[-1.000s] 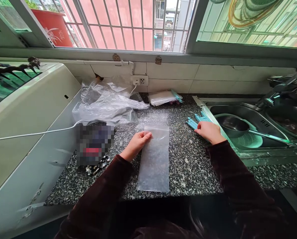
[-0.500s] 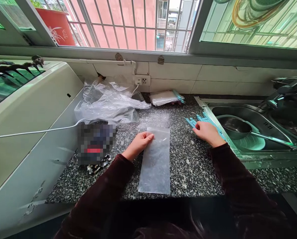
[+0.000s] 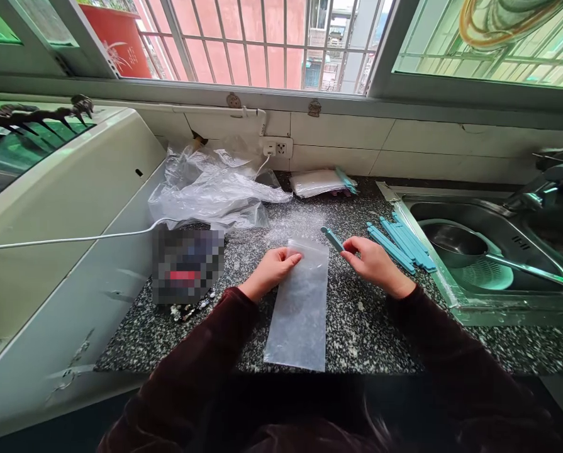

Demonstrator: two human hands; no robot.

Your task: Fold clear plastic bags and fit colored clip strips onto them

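Note:
My left hand pinches the upper left edge of a clear zip-top plastic bag, which hangs flat over the speckled counter near its front edge. Between the thumb and fingers of my right hand is a blue bag-sealing clip; it points up and left toward the bag's top corner, apart from it. Several more blue clips lie in a loose pile on the counter, right of my right hand and beside the sink.
Crumpled clear plastic lies at the back left, near a wall socket. A filled bag with clips rests against the wall. A pan sits in the sink. A white cable crosses the left side.
My right hand has moved left from the clip pile, carrying one blue clip toward the bag. My left hand still holds the bag. The view has shifted slightly.

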